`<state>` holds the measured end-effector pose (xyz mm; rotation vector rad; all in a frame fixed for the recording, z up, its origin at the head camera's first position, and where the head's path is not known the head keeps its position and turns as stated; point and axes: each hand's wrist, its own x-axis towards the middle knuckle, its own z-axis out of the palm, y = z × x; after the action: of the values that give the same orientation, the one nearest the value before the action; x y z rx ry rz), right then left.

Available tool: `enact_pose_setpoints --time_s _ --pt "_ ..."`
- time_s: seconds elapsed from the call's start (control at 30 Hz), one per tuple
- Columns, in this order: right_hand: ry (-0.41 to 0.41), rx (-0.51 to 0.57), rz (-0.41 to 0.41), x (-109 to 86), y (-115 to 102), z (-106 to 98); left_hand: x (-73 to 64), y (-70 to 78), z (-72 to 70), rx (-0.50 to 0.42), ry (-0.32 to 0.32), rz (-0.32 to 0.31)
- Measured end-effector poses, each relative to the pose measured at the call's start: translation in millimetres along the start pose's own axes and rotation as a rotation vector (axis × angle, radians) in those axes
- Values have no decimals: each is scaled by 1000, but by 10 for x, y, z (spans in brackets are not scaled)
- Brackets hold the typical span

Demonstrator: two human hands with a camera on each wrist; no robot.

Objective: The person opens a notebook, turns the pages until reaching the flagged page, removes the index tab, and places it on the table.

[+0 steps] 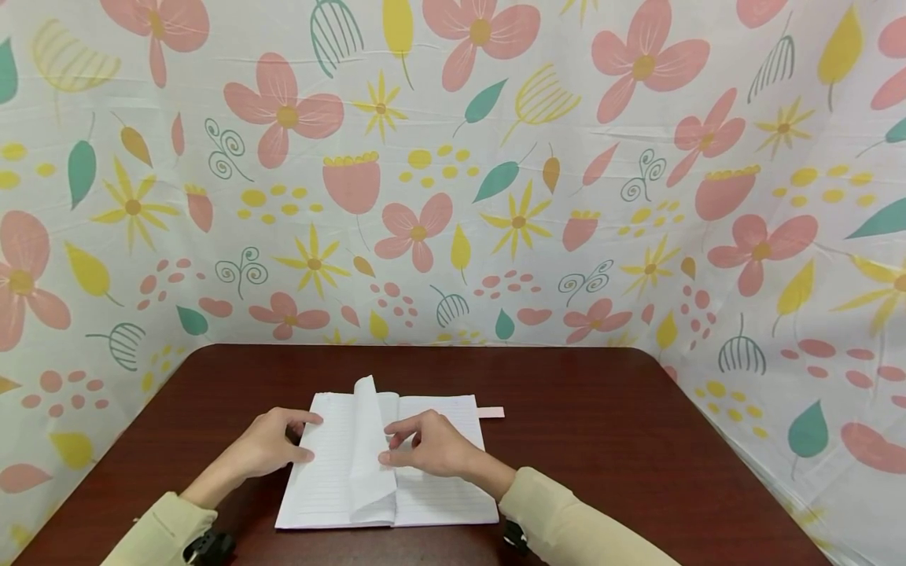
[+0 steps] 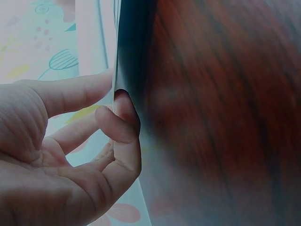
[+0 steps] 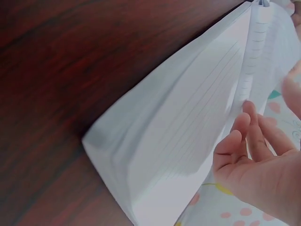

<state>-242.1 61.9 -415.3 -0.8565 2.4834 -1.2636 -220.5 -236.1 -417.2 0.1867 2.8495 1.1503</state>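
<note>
A lined notebook [image 1: 442, 495] lies spread on the table, one loose page [image 1: 368, 448] raised and curling over near its middle. My left hand [image 1: 272, 442] grips the left edge of the notebook, thumb on top. In the left wrist view, curled fingers [image 2: 127, 155] reach beneath the edge. Beside the raised page is my right hand [image 1: 435, 446], its thumb and index finger apart and their tips right at the page. The right wrist view shows the other fingers [image 3: 230, 143] bent loosely over the notebook [image 3: 188, 122].
A pale pink strip [image 1: 491, 412] sticks out past the notebook's right edge. The dark brown wooden table [image 1: 602, 440] has rounded far corners. Behind and beside it hangs a flower-patterned cloth [image 1: 453, 173]. Dark wrist devices [image 1: 208, 546] sit at both cuffs.
</note>
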Motion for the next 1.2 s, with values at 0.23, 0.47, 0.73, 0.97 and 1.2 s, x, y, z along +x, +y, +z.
enact_pose_setpoints --time_s 0.23,0.47,0.73,0.97,1.2 --pt "-17 7 -35 -5 -13 3 -10 -13 3 3 4 9" --pt "-52 -21 -67 14 5 5 -23 0 -10 -5 -3 11" --pt "-51 -63 -56 9 2 18 -27 4 -12 -22 -9 20" --pt "-50 -70 -19 20 20 32 -39 -14 3 -40 -11 10" --pt "-50 -88 -24 16 27 36 -52 -15 15 -98 -6 -6"
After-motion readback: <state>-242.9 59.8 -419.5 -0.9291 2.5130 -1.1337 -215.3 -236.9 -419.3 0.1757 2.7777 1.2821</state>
